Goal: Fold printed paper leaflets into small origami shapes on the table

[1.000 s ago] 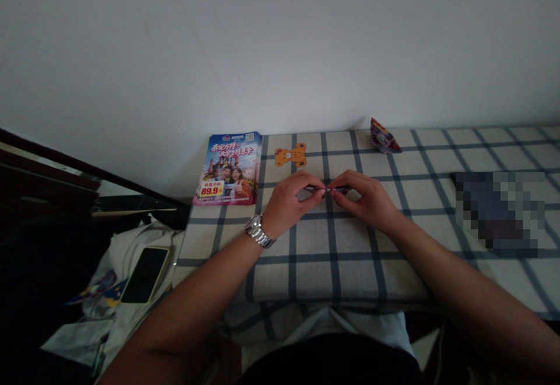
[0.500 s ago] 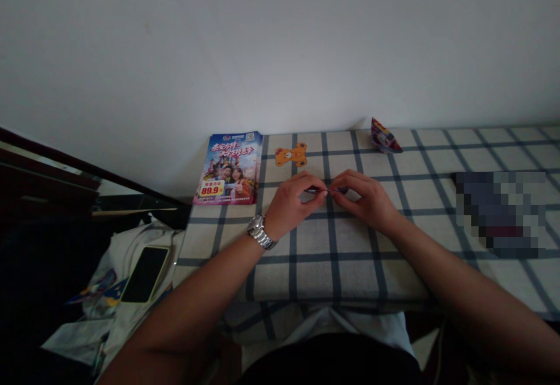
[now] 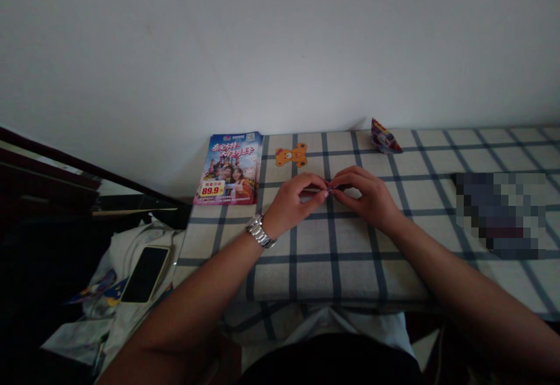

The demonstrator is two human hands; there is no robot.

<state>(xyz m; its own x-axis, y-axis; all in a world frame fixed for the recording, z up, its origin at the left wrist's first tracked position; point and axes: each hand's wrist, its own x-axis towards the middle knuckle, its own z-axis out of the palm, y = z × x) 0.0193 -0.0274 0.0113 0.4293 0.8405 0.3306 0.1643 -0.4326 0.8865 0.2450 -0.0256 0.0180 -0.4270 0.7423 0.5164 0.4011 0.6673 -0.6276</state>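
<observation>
Above the middle of the checked tablecloth (image 3: 312,277), my two hands meet fingertip to fingertip. My left hand (image 3: 292,201), with a silver watch (image 3: 261,231) on its wrist, pinches a small folded paper (image 3: 330,188) between thumb and index finger. From the other side my right hand (image 3: 370,198) pinches the same paper. Most of it is hidden by the fingers; only a thin coloured edge shows. A folded printed paper shape (image 3: 385,139) stands beyond my right hand, near the wall. Left of my hands lies a stack of printed flyers (image 3: 230,163).
An orange bear cutout (image 3: 291,155) lies between the flyers and the wall side. A dark pixelated item (image 3: 476,204) rests at the right. Below the table's left edge, a phone (image 3: 146,274) lies on a pale crumpled bag (image 3: 135,233). The wall (image 3: 306,46) borders the far edge.
My right hand's fingers have shifted slightly up and the pinch on the paper has changed a little. The hands stay together in nearly the same place; nothing else has moved.
</observation>
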